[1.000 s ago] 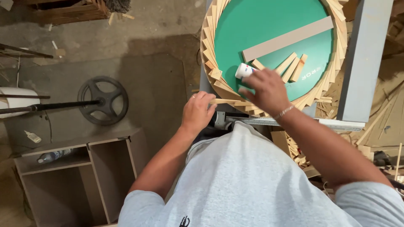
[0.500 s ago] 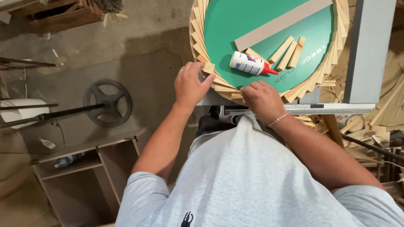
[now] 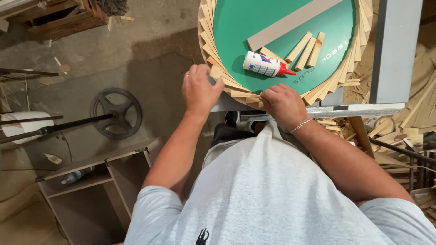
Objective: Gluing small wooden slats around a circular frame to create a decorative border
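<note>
Glue bottle (image 3: 265, 64) has been set down on the green disc (image 3: 236, 27); a small wood piece (image 3: 216, 72) is now pinched by the left hand (image 3: 200, 90) at the slat ring (image 3: 227, 84), right hand (image 3: 284, 105) resting curled, holding nothing.

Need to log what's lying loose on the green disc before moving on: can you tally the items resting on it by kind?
Glue bottle, white with a red cap: 1
Long grey strip: 1
Short loose wooden slats: 4, one partly hidden behind the bottle
Total: 6
The fanned slats around the rim are not counted; the left hand and right hand rest there.
</note>
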